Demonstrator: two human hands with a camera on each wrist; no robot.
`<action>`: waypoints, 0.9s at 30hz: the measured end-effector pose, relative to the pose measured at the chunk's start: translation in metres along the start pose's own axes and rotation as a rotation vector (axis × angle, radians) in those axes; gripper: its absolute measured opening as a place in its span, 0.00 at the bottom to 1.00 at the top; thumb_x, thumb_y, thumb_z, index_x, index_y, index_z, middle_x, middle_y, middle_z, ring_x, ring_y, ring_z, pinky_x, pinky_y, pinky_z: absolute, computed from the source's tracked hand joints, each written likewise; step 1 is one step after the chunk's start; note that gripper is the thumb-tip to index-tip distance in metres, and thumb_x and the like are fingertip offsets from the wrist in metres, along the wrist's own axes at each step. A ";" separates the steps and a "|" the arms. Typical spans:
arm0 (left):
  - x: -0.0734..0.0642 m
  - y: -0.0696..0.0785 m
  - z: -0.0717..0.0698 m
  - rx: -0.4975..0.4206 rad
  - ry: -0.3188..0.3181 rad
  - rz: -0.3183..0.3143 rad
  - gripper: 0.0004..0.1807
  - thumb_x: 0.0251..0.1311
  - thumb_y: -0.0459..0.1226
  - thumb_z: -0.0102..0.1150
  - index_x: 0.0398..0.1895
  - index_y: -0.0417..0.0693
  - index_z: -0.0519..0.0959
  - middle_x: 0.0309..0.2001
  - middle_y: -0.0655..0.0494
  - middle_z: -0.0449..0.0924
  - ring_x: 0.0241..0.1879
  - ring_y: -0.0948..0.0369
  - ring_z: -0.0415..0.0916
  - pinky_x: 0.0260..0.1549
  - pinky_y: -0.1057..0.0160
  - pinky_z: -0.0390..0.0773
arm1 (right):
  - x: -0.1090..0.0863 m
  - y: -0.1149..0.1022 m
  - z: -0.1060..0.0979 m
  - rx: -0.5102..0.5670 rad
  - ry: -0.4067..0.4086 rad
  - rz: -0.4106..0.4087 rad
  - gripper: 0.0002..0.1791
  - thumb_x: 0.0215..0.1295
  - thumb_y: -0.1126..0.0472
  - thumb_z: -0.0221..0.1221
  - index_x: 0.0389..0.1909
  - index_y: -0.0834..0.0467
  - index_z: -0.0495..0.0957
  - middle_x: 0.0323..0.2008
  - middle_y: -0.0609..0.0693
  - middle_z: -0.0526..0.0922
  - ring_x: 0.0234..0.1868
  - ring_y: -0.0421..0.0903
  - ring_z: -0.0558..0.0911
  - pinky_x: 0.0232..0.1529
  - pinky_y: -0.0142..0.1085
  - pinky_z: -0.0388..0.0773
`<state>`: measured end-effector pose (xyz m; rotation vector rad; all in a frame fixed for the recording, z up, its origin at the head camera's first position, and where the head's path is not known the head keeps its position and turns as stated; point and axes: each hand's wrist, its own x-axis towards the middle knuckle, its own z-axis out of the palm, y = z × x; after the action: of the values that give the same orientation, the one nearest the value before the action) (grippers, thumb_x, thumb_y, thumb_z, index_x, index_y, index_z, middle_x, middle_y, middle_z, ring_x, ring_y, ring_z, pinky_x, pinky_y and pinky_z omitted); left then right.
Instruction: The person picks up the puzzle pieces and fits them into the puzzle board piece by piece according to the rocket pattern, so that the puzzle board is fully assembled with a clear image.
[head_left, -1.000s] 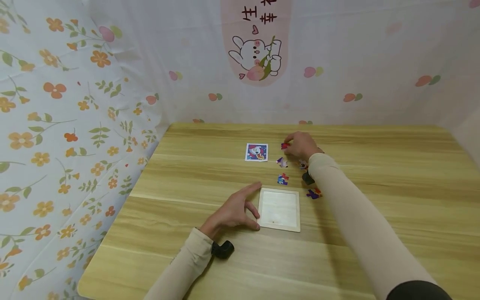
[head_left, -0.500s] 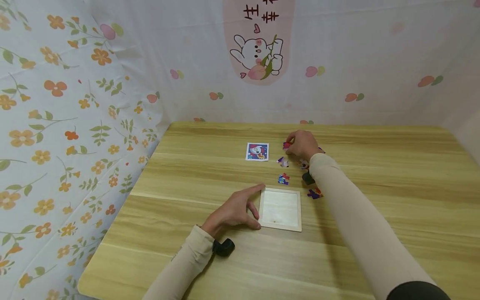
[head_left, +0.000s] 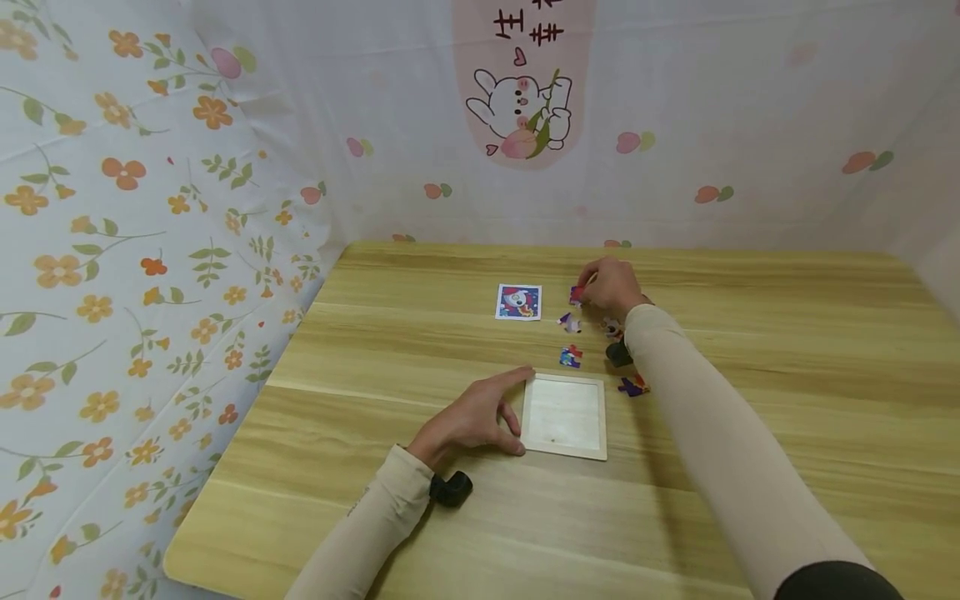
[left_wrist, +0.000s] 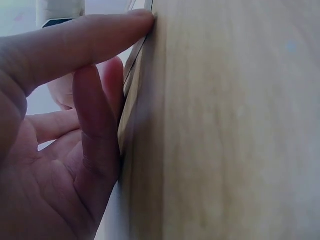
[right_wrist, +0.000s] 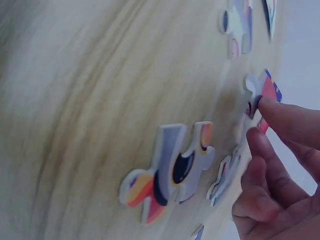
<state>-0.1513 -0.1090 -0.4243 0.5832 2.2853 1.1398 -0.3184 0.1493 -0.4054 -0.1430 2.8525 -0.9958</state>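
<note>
Puzzle piece, red and purple, just right of upper centre in the head view: pinched between thumb and forefinger of the right hand, near the far edge of the table, whose wood surface extends toward the right of the frame. Square tray, below centre, pale floor and small dark spot within its rim; left hand, thumb and forefinger spread wide, touches its left edge. Loose pieces lie above the tray, with a picture card to their upper left.
</note>
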 end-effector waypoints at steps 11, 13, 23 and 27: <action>0.000 0.002 0.000 0.013 -0.011 -0.011 0.59 0.44 0.27 0.78 0.80 0.51 0.53 0.70 0.50 0.69 0.31 0.67 0.83 0.65 0.52 0.70 | -0.004 0.003 -0.011 0.233 -0.102 0.061 0.12 0.67 0.68 0.58 0.47 0.66 0.84 0.35 0.58 0.86 0.30 0.49 0.78 0.33 0.38 0.76; 0.000 0.002 0.001 0.014 -0.012 -0.015 0.59 0.44 0.27 0.78 0.80 0.51 0.53 0.75 0.51 0.63 0.32 0.67 0.83 0.65 0.53 0.71 | -0.006 0.004 -0.014 0.274 -0.116 0.066 0.13 0.68 0.68 0.58 0.49 0.67 0.84 0.35 0.56 0.86 0.30 0.48 0.78 0.33 0.39 0.77; 0.001 0.002 0.001 0.002 -0.010 -0.025 0.57 0.46 0.27 0.77 0.80 0.52 0.55 0.73 0.50 0.65 0.32 0.66 0.82 0.58 0.56 0.77 | -0.020 0.002 -0.033 0.484 -0.168 0.097 0.15 0.70 0.65 0.60 0.51 0.69 0.83 0.32 0.43 0.87 0.26 0.44 0.78 0.30 0.38 0.77; 0.002 0.004 0.001 0.005 -0.016 -0.033 0.57 0.47 0.28 0.77 0.80 0.53 0.54 0.70 0.49 0.68 0.32 0.65 0.83 0.62 0.53 0.75 | -0.033 0.002 -0.035 0.502 -0.188 0.123 0.14 0.71 0.63 0.59 0.51 0.66 0.84 0.33 0.42 0.86 0.26 0.44 0.73 0.30 0.37 0.71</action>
<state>-0.1515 -0.1053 -0.4224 0.5526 2.2766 1.1106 -0.2909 0.1765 -0.3763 -0.0120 2.3294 -1.5343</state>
